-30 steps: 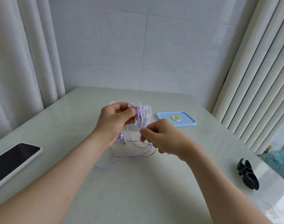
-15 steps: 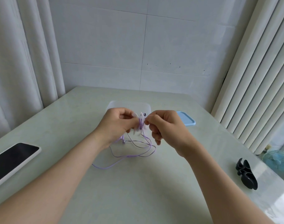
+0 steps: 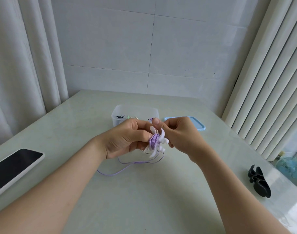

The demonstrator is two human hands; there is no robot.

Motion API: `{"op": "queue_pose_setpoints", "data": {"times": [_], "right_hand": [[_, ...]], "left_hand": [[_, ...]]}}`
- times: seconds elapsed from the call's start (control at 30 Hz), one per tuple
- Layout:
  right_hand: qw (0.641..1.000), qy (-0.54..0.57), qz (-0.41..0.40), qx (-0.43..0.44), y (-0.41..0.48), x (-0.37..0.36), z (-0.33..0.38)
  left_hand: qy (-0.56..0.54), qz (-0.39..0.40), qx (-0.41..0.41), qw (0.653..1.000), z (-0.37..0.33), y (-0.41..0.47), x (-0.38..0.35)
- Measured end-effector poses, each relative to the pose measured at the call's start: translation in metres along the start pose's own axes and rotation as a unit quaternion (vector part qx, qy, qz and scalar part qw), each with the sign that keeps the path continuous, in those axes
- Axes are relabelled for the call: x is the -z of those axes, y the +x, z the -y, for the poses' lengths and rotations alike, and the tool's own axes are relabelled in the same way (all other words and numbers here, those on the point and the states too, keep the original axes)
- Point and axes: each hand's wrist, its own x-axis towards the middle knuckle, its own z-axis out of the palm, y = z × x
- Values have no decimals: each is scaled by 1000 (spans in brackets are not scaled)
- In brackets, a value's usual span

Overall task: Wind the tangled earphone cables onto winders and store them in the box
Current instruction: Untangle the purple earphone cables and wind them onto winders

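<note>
We are mid-wind at the centre of the frame. Our left hand (image 3: 125, 137) clenches the white plastic winder with flared flaps (image 3: 161, 138), and the pale purple earphone cable (image 3: 153, 141) is already bunched thick round its core. Our right hand (image 3: 180, 134) is closed just beside the winder's upper edge, thumb and fingers pinched where the cable should run in. The strand is hidden inside the pinch, so we judge that grip rather than see it. The unwound cable hangs from the winder and lies in loose loops on the pale green tabletop (image 3: 144, 200) just below the hands, its tail trailing toward the lower left.

To wind well, we should hold the winder steady and let the right hand carry the cable round it. Light, even tension will lay each turn in the groove between the flaps rather than over them. The slack should slip through our fingers, not jerk. The loops on the table cross one another, so we should lift and free them before a knot pulls tight.

The translucent plastic box (image 3: 118, 114) stands open just behind our hands, with small items already inside. Its light blue lid (image 3: 200, 126) lies flat to its right.
</note>
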Motion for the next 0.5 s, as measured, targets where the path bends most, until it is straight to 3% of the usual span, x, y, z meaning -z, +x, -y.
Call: {"op": "queue_pose_setpoints", "data": {"times": [0.13,0.3,0.5], "right_hand": [[999,33,9,-2,3,-3,-3],[987,147,52,-27,3,-10,-2],[929,338,87,-125,3,-17,-2]], "left_hand": [[-57,-12,-44,997,-3,0,0],[-125,-178,-123,968,-2,11,4],[-106,-315,-152,931,0,17,-1]]}}
